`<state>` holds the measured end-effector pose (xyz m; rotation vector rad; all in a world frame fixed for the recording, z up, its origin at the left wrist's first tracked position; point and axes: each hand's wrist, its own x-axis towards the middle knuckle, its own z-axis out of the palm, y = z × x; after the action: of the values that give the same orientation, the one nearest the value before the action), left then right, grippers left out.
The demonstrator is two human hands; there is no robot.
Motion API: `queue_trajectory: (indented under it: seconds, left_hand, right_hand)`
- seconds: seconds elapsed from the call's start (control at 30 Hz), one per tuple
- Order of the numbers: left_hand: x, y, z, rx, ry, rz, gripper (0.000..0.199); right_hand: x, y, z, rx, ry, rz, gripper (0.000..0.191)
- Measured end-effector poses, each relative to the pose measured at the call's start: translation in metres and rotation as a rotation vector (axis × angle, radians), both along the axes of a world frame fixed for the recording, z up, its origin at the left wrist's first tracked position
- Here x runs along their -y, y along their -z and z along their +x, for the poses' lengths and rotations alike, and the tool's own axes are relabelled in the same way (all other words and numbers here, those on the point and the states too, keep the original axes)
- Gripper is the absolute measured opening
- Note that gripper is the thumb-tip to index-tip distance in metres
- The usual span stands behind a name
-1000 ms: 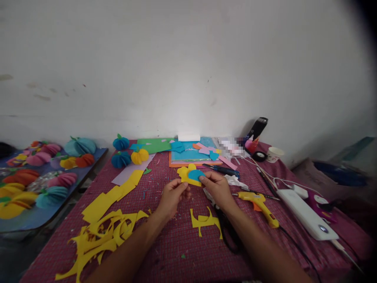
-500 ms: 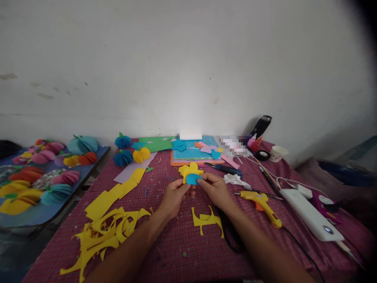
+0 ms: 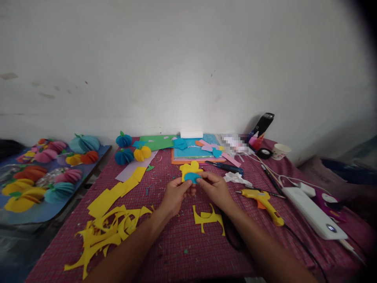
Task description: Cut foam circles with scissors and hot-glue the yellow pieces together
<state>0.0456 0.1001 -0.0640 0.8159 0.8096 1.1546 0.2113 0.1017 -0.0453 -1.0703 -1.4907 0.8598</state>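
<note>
Between my two hands, above the middle of the checked cloth, is a blue paper oval (image 3: 192, 177) in front of a yellow scalloped paper piece (image 3: 189, 168). My left hand (image 3: 176, 194) is closed, pinching the left edge of the blue oval, its other fingers curled beneath. My right hand (image 3: 216, 188) pinches the oval's right edge between thumb and fingers. Whether the yellow piece touches the oval or is held by the same fingers is hard to tell. A cut yellow scrap (image 3: 208, 218) lies on the cloth just below my hands.
Yellow scraps (image 3: 103, 230) and yellow sheets (image 3: 107, 200) lie at left. A yellow glue gun (image 3: 263, 200), a white power bank (image 3: 313, 214) and a paper cup (image 3: 280, 151) are at right. Coloured paper balls (image 3: 84, 144) cover a blue board at far left.
The blue oval has tilted a little and looks flatter. Both hands keep their hold. The whole view has shifted slightly.
</note>
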Motion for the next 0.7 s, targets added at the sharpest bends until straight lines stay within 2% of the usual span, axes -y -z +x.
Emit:
queue_trajectory:
  seconds: [0.07, 0.1, 0.2, 0.27, 0.5, 0.7]
  left_hand:
    - [0.000, -0.001, -0.001, 0.025, -0.003, 0.001, 0.030]
    - [0.000, -0.001, -0.001, 0.034, -0.003, 0.003, 0.029]
    - [0.000, -0.001, -0.001, 0.028, 0.001, -0.003, 0.030]
    - [0.000, -0.001, 0.000, 0.021, 0.000, -0.015, 0.031]
    - [0.001, -0.003, 0.000, 0.019, 0.041, -0.004, 0.031]
    - [0.002, -0.003, 0.000, 0.027, 0.045, 0.003, 0.030]
  right_hand:
    - [-0.003, -0.002, 0.002, -0.155, -0.010, -0.054, 0.035]
    - [-0.004, -0.003, 0.003, -0.213, -0.034, -0.100, 0.039]
    - [-0.005, -0.004, 0.007, -0.222, -0.182, -0.238, 0.026]
    - [-0.005, -0.003, 0.009, -0.158, -0.220, -0.265, 0.024]
    - [-0.009, 0.011, 0.010, -0.025, -0.101, -0.249, 0.030]
    - [-0.008, 0.009, 0.010, -0.012, -0.090, -0.238, 0.028]
